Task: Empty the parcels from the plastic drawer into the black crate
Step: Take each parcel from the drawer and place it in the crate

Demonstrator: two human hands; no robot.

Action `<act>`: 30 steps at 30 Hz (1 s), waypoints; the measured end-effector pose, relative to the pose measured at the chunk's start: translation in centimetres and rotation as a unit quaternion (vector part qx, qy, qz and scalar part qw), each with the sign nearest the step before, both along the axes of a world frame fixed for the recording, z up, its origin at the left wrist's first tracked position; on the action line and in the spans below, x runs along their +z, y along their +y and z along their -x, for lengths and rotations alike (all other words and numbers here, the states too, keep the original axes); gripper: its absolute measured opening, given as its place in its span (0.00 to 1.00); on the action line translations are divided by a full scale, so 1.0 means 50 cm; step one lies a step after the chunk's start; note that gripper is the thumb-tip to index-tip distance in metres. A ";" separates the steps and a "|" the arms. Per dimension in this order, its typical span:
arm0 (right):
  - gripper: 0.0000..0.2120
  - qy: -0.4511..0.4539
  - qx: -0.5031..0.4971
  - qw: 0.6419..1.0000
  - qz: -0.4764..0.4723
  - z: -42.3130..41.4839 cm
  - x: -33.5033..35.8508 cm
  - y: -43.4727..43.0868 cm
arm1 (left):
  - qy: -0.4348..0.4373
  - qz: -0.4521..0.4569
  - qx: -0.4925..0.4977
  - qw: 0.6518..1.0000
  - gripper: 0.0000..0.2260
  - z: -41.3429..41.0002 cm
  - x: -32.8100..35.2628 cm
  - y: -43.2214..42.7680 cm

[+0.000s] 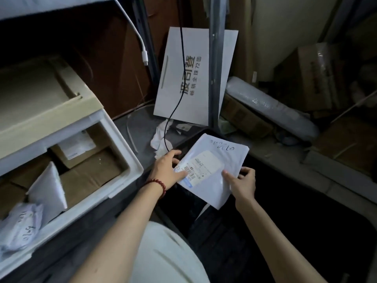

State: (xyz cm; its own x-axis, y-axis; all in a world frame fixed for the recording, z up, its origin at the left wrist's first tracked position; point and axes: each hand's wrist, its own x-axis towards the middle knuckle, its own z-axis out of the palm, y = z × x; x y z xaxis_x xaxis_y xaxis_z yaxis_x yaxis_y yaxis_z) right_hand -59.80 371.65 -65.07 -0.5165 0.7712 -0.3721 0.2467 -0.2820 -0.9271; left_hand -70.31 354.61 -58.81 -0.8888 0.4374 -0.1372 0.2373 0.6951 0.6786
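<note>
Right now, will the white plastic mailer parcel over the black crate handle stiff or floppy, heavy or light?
Probably light: the white plastic mailer parcel is held flat by edge pinches of the left hand and right hand. Likely somewhat floppy and slippery, given its thin glossy film.

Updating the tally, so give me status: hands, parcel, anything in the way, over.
Both left grip and right grip hold white mailer over black crate. Open plastic drawer holds cardboard boxes. One black cable hangs beside left grip.

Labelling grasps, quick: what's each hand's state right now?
Left hand: holding the parcel.
Right hand: holding the same parcel.
</note>
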 end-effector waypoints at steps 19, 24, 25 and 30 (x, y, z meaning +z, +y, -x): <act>0.16 -0.120 -0.086 0.989 -0.009 0.160 -0.132 -0.003 | 0.039 0.161 -0.132 0.977 0.27 0.070 -0.189 0.085; 0.18 -0.137 -0.077 0.988 0.003 0.196 -0.134 -0.011 | -0.029 0.273 -0.172 0.946 0.26 0.077 -0.207 0.065; 0.19 -0.147 -0.070 0.987 -0.008 0.196 -0.134 -0.005 | -0.046 0.305 -0.183 0.934 0.26 0.076 -0.208 0.065; 0.38 -0.235 0.040 0.963 -0.123 0.180 -0.130 0.019 | 0.013 0.378 -0.202 0.903 0.26 0.062 -0.188 0.064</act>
